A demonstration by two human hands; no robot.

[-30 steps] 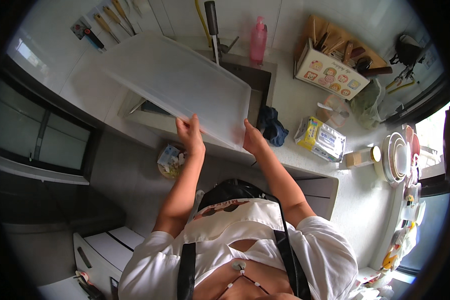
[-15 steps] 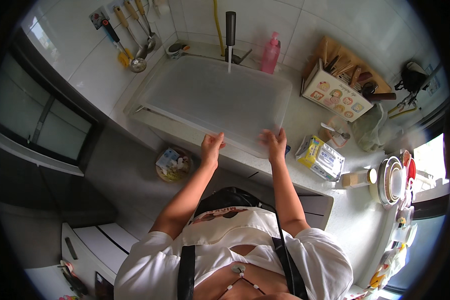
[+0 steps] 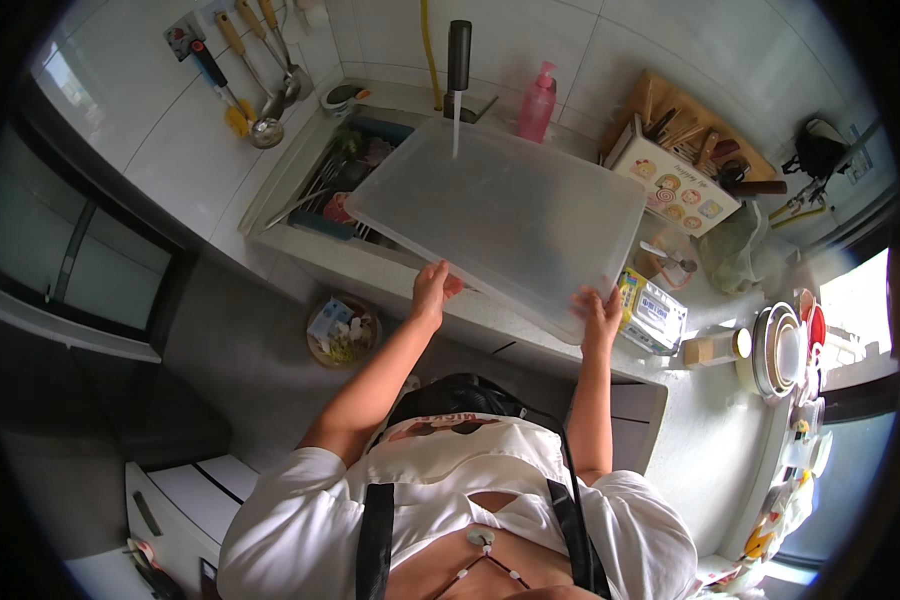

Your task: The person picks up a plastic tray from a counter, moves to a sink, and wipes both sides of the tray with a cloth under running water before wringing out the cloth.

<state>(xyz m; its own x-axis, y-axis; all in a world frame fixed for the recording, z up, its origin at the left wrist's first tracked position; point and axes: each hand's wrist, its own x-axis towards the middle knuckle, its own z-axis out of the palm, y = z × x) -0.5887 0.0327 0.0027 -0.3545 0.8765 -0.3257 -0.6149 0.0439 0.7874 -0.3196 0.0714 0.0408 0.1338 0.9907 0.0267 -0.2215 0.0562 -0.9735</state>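
A large rectangular translucent plastic panel [image 3: 500,220] with rounded corners is tilted over the sink and the counter to its right; whether it is a box lid or a board I cannot tell. My left hand [image 3: 436,292] is closed on its near edge. At its near right corner, my right hand [image 3: 597,312], slightly blurred, grips the side edge. Water from the dark tap [image 3: 459,60] runs down onto or behind the panel's far part. The left part of the sink [image 3: 260,205] shows a blue-grey tray, a wire rack, green leaves [image 3: 348,143] and something reddish [image 3: 338,207].
A pink pump bottle [image 3: 537,105] stands behind the sink. To the right are a utensil box [image 3: 670,185], a yellow-and-white wipes pack [image 3: 652,315], a jar [image 3: 718,348] and stacked bowls [image 3: 770,350]. Ladles [image 3: 267,132] hang on the left wall. A waste bin [image 3: 342,330] stands below.
Both hands have shifted the panel to the right and turned it slightly clockwise. The left part of the sink and its contents have come into sight.
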